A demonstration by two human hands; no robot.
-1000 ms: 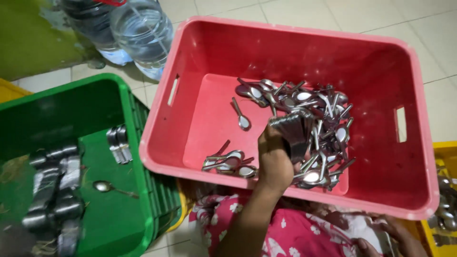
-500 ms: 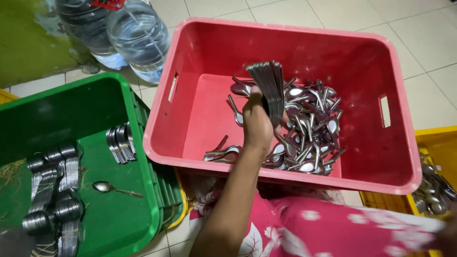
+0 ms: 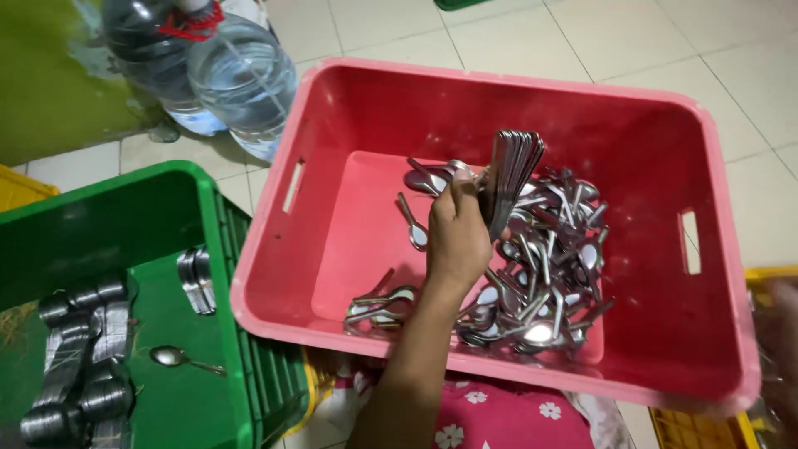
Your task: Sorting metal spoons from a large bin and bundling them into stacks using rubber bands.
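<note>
Pale tiled floor [image 3: 648, 50] — red crate [image 3: 349, 108], green crate [image 3: 208, 179], water bottles [image 3: 241, 79].

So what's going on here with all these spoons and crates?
A person's left hand holds a nested stack of metal spoons upright above the red plastic crate, which has a loose pile of spoons on its floor. Beside it, the green crate holds stacked spoon bundles and one single spoon. Water bottles stand on the tiled floor behind. The right hand is only a blur at the frame's edge.

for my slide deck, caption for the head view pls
Left hand lifts a stack of spoons above the red crate.
</note>
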